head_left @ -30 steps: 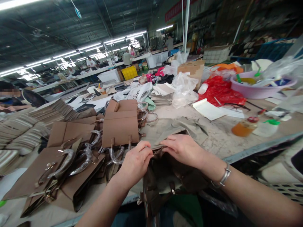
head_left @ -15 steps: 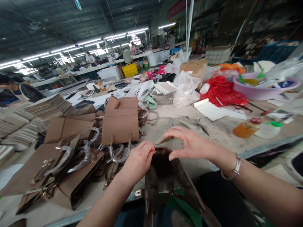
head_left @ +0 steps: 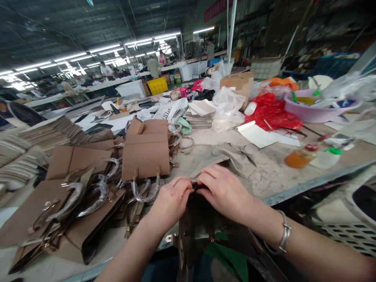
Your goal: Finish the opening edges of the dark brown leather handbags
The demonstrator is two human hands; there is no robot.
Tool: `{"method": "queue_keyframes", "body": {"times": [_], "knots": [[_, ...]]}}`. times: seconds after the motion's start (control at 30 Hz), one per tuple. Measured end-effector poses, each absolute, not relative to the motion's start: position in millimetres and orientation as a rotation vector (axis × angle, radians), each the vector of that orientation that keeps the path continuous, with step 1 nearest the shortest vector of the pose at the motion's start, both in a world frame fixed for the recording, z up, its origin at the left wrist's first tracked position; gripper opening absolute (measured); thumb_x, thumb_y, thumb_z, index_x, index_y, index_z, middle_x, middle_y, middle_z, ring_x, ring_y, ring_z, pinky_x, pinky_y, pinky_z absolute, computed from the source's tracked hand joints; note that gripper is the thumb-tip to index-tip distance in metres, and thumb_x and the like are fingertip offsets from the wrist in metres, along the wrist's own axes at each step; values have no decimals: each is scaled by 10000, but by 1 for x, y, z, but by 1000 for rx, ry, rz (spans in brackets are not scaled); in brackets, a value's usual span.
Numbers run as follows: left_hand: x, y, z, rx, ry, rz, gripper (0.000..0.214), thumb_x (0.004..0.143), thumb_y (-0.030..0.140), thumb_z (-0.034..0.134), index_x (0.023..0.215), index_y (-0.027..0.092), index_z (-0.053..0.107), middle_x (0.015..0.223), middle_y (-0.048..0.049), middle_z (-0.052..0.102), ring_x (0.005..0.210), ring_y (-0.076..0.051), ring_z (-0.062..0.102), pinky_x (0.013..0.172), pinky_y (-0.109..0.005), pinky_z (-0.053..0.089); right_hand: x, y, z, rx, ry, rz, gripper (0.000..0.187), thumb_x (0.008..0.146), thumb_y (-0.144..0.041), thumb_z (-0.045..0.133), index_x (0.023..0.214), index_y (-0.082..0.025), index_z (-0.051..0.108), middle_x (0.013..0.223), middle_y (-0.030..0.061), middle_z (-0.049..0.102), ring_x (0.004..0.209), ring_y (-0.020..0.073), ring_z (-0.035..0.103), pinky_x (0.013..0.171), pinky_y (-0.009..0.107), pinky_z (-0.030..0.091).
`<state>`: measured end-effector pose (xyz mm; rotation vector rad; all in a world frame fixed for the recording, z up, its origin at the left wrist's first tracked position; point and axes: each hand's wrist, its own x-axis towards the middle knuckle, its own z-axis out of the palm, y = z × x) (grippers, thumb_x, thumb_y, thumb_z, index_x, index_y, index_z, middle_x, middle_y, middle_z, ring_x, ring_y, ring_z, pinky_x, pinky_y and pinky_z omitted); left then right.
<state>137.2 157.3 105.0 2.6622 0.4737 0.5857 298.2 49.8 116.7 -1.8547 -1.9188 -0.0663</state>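
A brown handbag (head_left: 202, 219) stands open towards me at the table's front edge, its dark inside showing. My left hand (head_left: 174, 199) is closed on the bag's far upper edge, thumb against fingers. Close beside it, my right hand (head_left: 225, 190) pinches the same edge, fingers over the top and thumb below. A metal bangle (head_left: 284, 233) circles my right wrist. Something green (head_left: 227, 256) shows below the bag's inside. The exact strip between my fingertips is mostly hidden.
Several brown bags with plastic-wrapped handles (head_left: 98, 196) lie at the left, near stacked panels (head_left: 49, 135). Grey fabric (head_left: 226, 154) lies beyond my hands. To the right are a jar of amber liquid (head_left: 298, 157), a red plastic bag (head_left: 268, 111) and a purple basin (head_left: 317, 111). People work farther back.
My right hand has moved left and closed on the bag's edge beside my left hand. My left hand keeps its grip. The view has shifted slightly.
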Motion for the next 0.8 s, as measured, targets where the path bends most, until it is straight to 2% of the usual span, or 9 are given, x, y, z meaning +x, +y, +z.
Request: {"method": "queue_keyframes", "body": {"times": [0.13, 0.23, 0.33, 0.4, 0.47, 0.5, 0.63, 0.8], "knots": [[138, 158, 104, 2662, 456, 623, 100, 863, 127, 517, 801, 184, 572, 931, -34, 637, 876, -144, 608, 821, -272, 500, 305, 52, 116, -1761, -1994, -136, 54, 852, -176, 586, 809, -187, 617, 866, 36, 582, 868, 188, 493, 902, 378, 393], [139, 158, 103, 2644, 448, 636, 103, 863, 139, 514, 790, 189, 566, 917, -36, 643, 867, -147, 621, 809, -269, 504, 309, 52, 115, -1693, -2021, -188, 103, 855, -145, 561, 802, -198, 631, 865, 22, 583, 875, 173, 496, 1028, 431, 294], [139, 160, 103, 2592, 544, 583, 55, 835, 166, 566, 870, 203, 548, 913, -18, 653, 846, -151, 640, 774, -267, 515, 313, 52, 115, -1649, -2019, -177, 156, 863, -149, 552, 747, -209, 638, 859, 12, 583, 903, 172, 485, 1062, 458, 242], [139, 161, 105, 2538, 640, 519, 275, 794, 170, 622, 1043, 213, 512, 944, -9, 674, 859, -163, 657, 766, -276, 524, 315, 54, 114, -1604, -2023, -141, 187, 871, -153, 545, 719, -211, 639, 861, 9, 584, 906, 173, 479, 1065, 471, 226], [140, 162, 106, 2534, 699, 454, 437, 769, 176, 657, 1166, 209, 477, 989, -19, 693, 889, -185, 667, 787, -296, 525, 318, 56, 114, -1577, -2017, -106, 191, 877, -158, 543, 723, -208, 643, 862, 14, 584, 895, 173, 477, 1045, 465, 249], [141, 163, 107, 2556, 708, 429, 427, 770, 187, 662, 1166, 209, 503, 1001, -25, 700, 896, -195, 669, 797, -305, 521, 318, 57, 114, -1575, -2009, -94, 183, 877, -161, 545, 729, -205, 644, 858, 18, 583, 886, 174, 477, 1021, 451, 280], [144, 161, 109, 2623, 719, 367, 137, 811, 238, 633, 943, 234, 669, 929, -6, 723, 823, -185, 674, 761, -282, 506, 319, 61, 112, -1612, -1969, -62, 141, 862, -155, 568, 744, -186, 639, 852, 42, 589, 883, 183, 478, 859, 359, 390], [147, 157, 111, 2641, 774, 386, 108, 817, 228, 623, 892, 237, 701, 862, 2, 733, 760, -172, 674, 686, -252, 481, 317, 62, 108, -1652, -1923, -29, 108, 842, -121, 576, 754, -173, 612, 872, 47, 580, 856, 170, 496, 772, 297, 420]]}}
